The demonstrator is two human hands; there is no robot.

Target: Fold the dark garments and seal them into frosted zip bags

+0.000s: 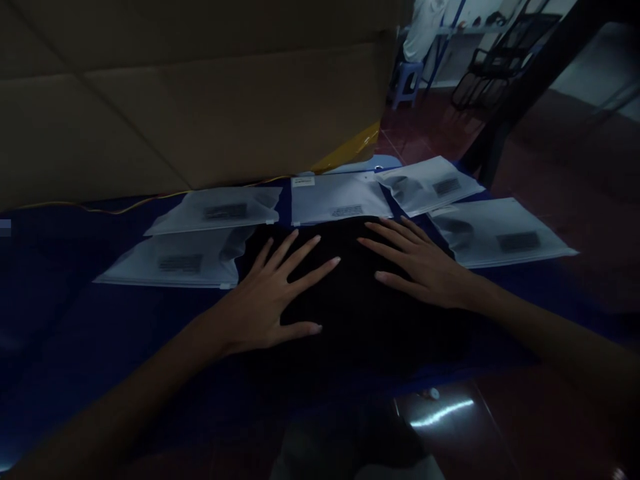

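Observation:
A black piece of cloth [345, 313], perhaps a garment, lies spread on the blue-covered table [65, 333]. My left hand [275, 293] rests flat on its left part, fingers spread apart. On the right part lies my right hand [415, 257], palm down with its fingers stretched out. Neither hand grips anything. The cloth is too dark to make out its edges or shape. Around its far side are frosted zip bags with dark printed labels: a left bag [175, 260], a middle bag [340, 197] and a right bag [505, 233].
Two more frosted bags lie behind, a far left bag [220, 207] and a far right bag [427, 183]. A large cardboard box [200, 107] stands along the back. Beyond are a dark slanted post [530, 80], a black chair [510, 50] and a person [423, 30] on a blue stool [407, 80].

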